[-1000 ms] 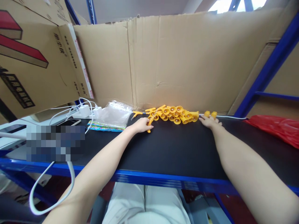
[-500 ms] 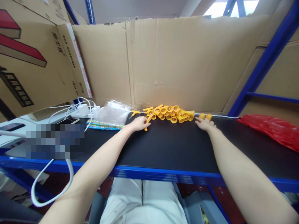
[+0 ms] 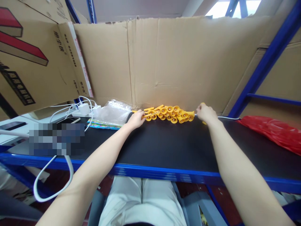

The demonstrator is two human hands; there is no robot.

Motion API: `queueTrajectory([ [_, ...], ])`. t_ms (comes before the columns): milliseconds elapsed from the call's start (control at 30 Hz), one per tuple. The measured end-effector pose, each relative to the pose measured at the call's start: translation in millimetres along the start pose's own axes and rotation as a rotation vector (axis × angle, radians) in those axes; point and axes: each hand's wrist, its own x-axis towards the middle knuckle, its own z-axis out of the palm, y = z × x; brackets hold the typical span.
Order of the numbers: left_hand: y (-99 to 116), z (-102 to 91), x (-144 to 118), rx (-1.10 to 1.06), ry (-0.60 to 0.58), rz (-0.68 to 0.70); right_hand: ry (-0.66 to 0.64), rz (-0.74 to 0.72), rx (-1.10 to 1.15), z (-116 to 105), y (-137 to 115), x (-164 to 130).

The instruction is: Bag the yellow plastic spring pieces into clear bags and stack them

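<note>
flanking the yellow parts pile (image 3: 170, 114), left hand (image 3: 136, 118) pinching one piece, right hand (image 3: 205, 113) cupped at its end

A pile of small yellow plastic parts (image 3: 170, 113) lies in a row at the back of the black shelf, just against the cardboard wall. Most are short cone-like cups with round open mouths turned forward and up, mixed with a few thin T-shaped sticks at the left end. The left hand (image 3: 136, 118) touches the row's left end, and the right hand (image 3: 206, 113) its right end.
</note>
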Motion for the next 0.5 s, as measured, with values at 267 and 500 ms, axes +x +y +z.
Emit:
queueTrajectory([
  [267,-5,2.7,1,-0.025,0.02,-0.003,-0.034,-0.564,0.204,-12,-70,-47],
  [500,-1,1.2,1,0.0,0.003,0.054,-0.063,-0.862,0.151,15,-78,-51],
])
